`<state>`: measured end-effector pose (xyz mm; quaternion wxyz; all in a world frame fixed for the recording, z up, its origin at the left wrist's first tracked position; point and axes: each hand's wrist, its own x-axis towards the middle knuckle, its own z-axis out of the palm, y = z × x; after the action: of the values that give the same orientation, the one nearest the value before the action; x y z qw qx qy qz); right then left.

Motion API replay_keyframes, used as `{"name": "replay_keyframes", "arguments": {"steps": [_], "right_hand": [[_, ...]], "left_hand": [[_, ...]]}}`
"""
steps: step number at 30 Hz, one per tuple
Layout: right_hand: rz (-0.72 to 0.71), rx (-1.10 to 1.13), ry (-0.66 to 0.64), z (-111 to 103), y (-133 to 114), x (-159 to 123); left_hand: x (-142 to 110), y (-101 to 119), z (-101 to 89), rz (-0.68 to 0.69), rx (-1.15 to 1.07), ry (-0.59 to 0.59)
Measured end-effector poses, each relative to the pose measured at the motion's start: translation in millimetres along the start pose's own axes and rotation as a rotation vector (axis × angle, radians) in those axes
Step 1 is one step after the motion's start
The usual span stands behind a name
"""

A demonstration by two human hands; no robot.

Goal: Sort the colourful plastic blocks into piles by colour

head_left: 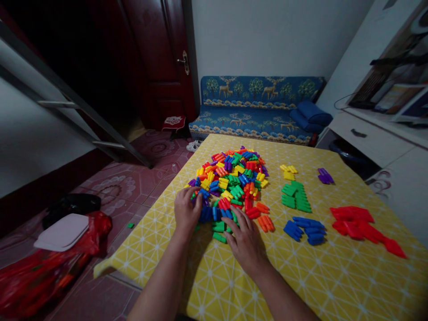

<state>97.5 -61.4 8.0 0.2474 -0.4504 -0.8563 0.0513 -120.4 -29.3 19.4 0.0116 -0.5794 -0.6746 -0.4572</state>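
Note:
A big heap of mixed coloured plastic blocks (234, 178) lies on a table with a yellow patterned cloth (301, 276). My left hand (186, 210) rests at the heap's near left edge, fingers curled onto blue and green pieces. My right hand (245, 240) lies flat at the heap's near edge, fingers spread over green and blue pieces. To the right lie sorted groups: green blocks (296, 197), blue blocks (306, 229), red blocks (363, 227), yellow blocks (288, 171), purple blocks (325, 176) and a few orange blocks (265, 220).
A blue patterned sofa (257, 109) stands behind the table, a dark red door (160, 62) to its left. White cabinets (377, 133) line the right. A red bag (50, 263) with a white lid lies on the tiled floor at left.

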Motion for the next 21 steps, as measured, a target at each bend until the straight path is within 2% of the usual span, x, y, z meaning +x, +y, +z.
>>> {"name": "replay_keyframes", "arguments": {"steps": [2,4,6,9,12,17,21], "right_hand": [[0.003,0.016,-0.006,0.2,-0.2,-0.7],[-0.002,0.025,-0.007,0.7,0.3,-0.8],[-0.010,0.025,0.001,1.2,0.9,-0.5],[-0.014,0.025,0.010,2.0,1.6,-0.3],[-0.019,0.027,0.019,2.7,2.0,-0.7],[-0.015,0.035,0.020,2.9,2.2,-1.0],[-0.006,0.048,0.016,2.6,3.4,-0.8]], "left_hand": [[8.1,-17.5,-3.1,-0.098,0.050,0.037],[13.2,-32.7,-2.8,-0.159,0.064,-0.023],[14.3,-41.3,-0.2,-0.153,0.068,-0.117],[11.4,-41.5,4.0,-0.108,0.107,-0.191],[8.7,-36.0,6.4,-0.109,0.102,-0.177],[8.3,-25.3,5.8,-0.139,-0.170,-0.222],[5.1,-4.9,2.3,-0.229,-0.552,-0.401]]}}
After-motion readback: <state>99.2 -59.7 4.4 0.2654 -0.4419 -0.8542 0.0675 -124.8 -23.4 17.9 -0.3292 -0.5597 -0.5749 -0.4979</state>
